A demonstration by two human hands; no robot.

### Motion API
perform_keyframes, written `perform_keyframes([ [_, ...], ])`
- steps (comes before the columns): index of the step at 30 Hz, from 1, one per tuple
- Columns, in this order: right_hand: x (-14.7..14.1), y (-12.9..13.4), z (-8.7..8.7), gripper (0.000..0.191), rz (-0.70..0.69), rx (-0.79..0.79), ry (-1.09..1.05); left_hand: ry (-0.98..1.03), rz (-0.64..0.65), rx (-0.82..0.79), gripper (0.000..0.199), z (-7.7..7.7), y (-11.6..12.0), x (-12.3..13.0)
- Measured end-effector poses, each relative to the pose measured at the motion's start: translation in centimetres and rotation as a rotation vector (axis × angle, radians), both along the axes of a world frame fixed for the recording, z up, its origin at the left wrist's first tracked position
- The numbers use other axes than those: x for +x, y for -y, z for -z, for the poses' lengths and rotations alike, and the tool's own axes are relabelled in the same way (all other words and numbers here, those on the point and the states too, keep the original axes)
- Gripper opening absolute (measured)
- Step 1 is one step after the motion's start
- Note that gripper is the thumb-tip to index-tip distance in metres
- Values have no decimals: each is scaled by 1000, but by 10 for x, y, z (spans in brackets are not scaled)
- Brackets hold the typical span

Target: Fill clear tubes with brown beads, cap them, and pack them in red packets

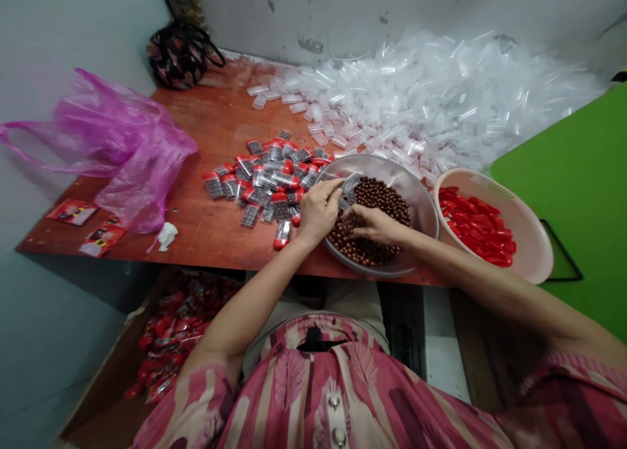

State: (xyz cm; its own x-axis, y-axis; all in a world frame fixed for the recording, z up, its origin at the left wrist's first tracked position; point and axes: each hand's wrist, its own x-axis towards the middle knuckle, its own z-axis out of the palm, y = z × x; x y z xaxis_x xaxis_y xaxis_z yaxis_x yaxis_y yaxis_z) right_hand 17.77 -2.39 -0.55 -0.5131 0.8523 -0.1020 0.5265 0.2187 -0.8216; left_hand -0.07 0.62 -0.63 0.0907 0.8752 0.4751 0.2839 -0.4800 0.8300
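Note:
Over the left side of a clear plastic bowl (pixel 431 207), my left hand (pixel 318 209) is closed, fingers pinched on a small clear plastic case (pixel 343 203). The bowl holds many shiny brown balls (pixel 382 198). My right hand (pixel 375 226) reaches in from the right, just above the balls and close to the case. Its fingers are bent but apart from the thumb; whether a ball lies under them is hidden. Left of the bowl is a pile of filled clear cases with red caps (pixel 280 206), dark contents showing inside.
A pink basin (pixel 533 253) of red caps (pixel 477 227) stands right of the bowl. Empty clear cases (pixel 431 103) heap along the wall. A pink plastic bag (pixel 137 149), red packets (pixel 73 212) and a dark pouch (pixel 179 54) lie left. Below, a box holds red items (pixel 176 331).

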Motion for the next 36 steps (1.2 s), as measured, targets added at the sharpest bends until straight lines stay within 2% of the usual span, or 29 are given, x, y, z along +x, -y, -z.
perform_keyframes([
  [3, 7, 1, -14, 33, 230, -177, -312, 2, 14, -5, 27, -3, 2, -1],
  [5, 10, 3, -23, 38, 323, -222, -436, 7, 75, -34, 30, -8, 5, -2],
  [9, 13, 11, -39, 41, 461, -151, -587, 43, 355, -219, 42, -12, 14, 4],
  [13, 18, 19, -47, 39, 472, -56, -576, 276, 588, -439, 37, -8, 17, 16],
  [17, 31, 23, -50, 37, 367, 65, -431, 481, 667, -678, 42, -6, 17, 22],
  [21, 42, 23, -51, 30, 300, 166, -296, 504, 702, -722, 45, -8, 16, 20],
  [24, 39, 24, -53, 28, 296, 210, -266, 424, 701, -658, 45, -9, 17, 19],
  [27, 33, 27, -50, 28, 320, 235, -264, 337, 614, -564, 41, -8, 17, 18],
  [29, 30, 33, -45, 33, 359, 232, -301, 343, 513, -530, 38, -8, 18, 17],
  [31, 31, 40, -41, 40, 378, 240, -259, 320, 470, -502, 36, -8, 18, 16],
  [34, 47, 51, -42, 38, 402, 271, -52, 248, 511, -515, 35, -9, 18, 14],
  [36, 71, 57, -47, 30, 526, 328, 24, 303, 521, -572, 37, -10, 19, 13],
])
